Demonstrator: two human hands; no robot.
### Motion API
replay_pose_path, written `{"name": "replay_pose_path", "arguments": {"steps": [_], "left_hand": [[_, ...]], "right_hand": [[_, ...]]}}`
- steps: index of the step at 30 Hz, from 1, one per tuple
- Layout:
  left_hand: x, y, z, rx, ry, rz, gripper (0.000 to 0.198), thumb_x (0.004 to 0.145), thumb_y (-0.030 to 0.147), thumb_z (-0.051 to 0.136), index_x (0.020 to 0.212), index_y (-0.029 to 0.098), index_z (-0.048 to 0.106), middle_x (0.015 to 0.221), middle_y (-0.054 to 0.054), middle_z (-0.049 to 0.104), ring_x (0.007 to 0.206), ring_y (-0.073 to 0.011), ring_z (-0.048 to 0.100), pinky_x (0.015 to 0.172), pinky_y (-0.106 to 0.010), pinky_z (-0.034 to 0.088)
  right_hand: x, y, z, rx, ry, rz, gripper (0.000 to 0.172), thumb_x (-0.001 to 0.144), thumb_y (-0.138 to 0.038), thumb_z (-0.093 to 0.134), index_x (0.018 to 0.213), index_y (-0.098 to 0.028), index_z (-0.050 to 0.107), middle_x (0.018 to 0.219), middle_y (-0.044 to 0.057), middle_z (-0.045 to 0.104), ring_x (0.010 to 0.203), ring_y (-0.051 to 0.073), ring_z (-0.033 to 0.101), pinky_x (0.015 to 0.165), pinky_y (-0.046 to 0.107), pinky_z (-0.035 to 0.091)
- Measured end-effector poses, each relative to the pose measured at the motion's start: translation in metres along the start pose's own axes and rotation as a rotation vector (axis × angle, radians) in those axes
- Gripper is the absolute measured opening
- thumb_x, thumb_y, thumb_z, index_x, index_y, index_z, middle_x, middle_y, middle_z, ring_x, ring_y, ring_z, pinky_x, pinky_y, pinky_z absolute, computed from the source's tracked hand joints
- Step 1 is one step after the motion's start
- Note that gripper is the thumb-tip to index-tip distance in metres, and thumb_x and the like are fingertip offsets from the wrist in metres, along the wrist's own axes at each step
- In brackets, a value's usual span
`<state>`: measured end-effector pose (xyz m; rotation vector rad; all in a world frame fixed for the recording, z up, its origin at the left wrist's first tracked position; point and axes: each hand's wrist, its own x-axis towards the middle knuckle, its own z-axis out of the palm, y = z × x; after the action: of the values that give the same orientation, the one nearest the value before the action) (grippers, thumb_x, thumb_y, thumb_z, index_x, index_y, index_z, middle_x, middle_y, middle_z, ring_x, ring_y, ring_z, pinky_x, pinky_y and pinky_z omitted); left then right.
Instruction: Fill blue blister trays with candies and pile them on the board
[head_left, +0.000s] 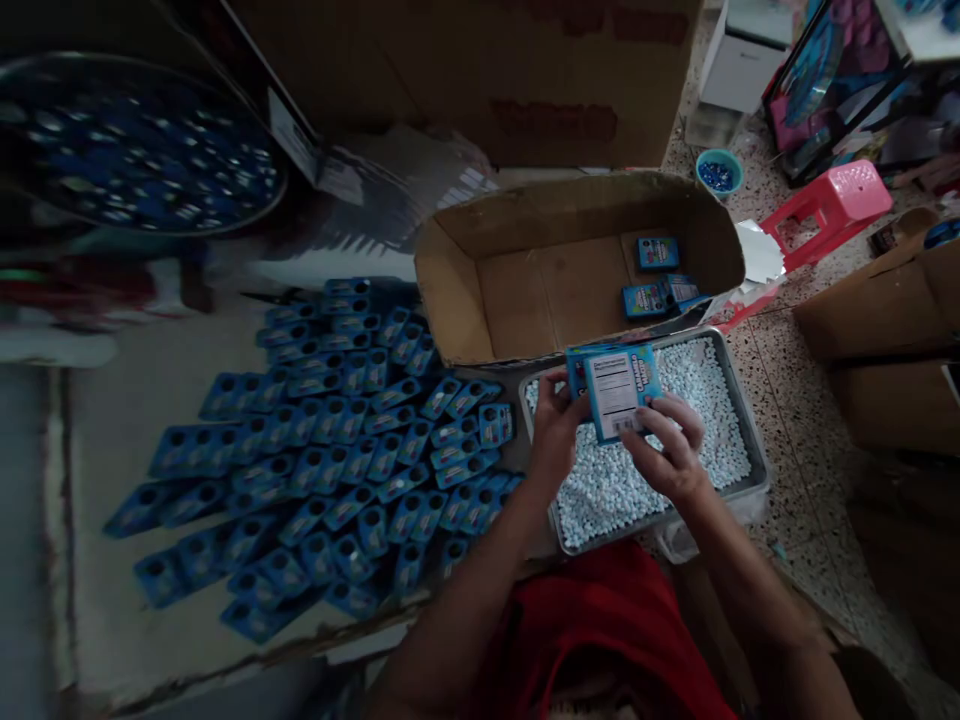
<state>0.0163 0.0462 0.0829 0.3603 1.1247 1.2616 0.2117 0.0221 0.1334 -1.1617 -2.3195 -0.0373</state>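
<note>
Out to the right of the right hand (pixel 670 440), brown cartons (pixel 877 310) sit on a speckled floor (pixel 795 385). Farther forward of that hand are a pink stool (pixel 844 200), a turquoise bowl (pixel 739 178) and a white box (pixel 742 72). Well ahead of the left hand (pixel 555 430) rises a large cardboard panel (pixel 442 65) with reddish patches; clear plastic (pixel 405 175) lies forward and left of it.

The front packet's (pixel 611 393) fine print is too small for me to read. It largely covers the rear packet (pixel 576 366). Left hand (pixel 553 430) fingertips: partly hidden. Hands obscure some pellets (pixel 615 490). Basin (pixel 283 190) contents: blurred; left side cut off by view's edge.
</note>
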Motion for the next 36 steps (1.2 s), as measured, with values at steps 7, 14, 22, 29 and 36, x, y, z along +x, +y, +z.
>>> {"name": "replay_pose_path", "arguments": {"steps": [7,14,22,29,36], "left_hand": [[-0.051,-0.007,0.009,-0.028,-0.084,-0.045,0.047,0.095,0.069,0.056,0.122,0.031,0.064,0.122,-0.004,0.078,0.111,-0.0278,0.077,0.09,-0.043,0.063],[-0.085,-0.011,0.021,0.086,-0.072,-0.051,0.072,0.07,0.041,0.099,0.123,0.029,0.052,0.109,-0.001,0.073,0.096,-0.0217,0.076,0.085,-0.033,0.063],[-0.066,-0.028,-0.002,0.237,0.018,0.068,0.091,0.053,0.032,0.106,0.124,0.027,0.049,0.117,-0.003,0.07,0.105,-0.0228,0.073,0.09,-0.032,0.061],[-0.053,-0.042,-0.015,0.14,0.169,0.082,0.093,0.044,0.037,0.109,0.122,0.025,0.059,0.111,-0.001,0.074,0.098,-0.0223,0.075,0.087,-0.03,0.062],[-0.041,-0.045,-0.01,-0.129,0.338,-0.172,0.062,0.081,0.066,0.088,0.125,0.026,0.07,0.121,-0.006,0.078,0.113,-0.0248,0.076,0.093,-0.033,0.062]], "right_hand": [[-0.053,-0.008,-0.002,0.094,-0.059,-0.049,0.049,0.084,-0.012,0.085,0.106,-0.054,0.075,0.097,0.0,0.068,0.095,0.021,0.071,0.099,0.049,0.072],[-0.075,-0.032,-0.002,-0.017,0.046,-0.047,0.053,0.083,-0.007,0.083,0.119,-0.046,0.075,0.118,0.005,0.065,0.116,0.025,0.067,0.097,0.045,0.071],[-0.064,-0.054,0.002,0.56,0.025,0.722,0.045,0.098,-0.024,0.071,0.141,-0.027,0.057,0.139,0.013,0.063,0.127,0.028,0.068,0.104,0.051,0.064],[-0.048,-0.045,0.026,1.088,-0.181,1.142,0.054,0.083,-0.046,0.09,0.128,-0.024,0.07,0.112,0.005,0.075,0.097,0.02,0.071,0.088,0.034,0.062],[-0.045,-0.039,0.018,0.289,0.115,0.781,0.043,0.086,-0.03,0.081,0.128,-0.028,0.077,0.101,0.004,0.063,0.092,0.022,0.063,0.085,0.041,0.058]]}}
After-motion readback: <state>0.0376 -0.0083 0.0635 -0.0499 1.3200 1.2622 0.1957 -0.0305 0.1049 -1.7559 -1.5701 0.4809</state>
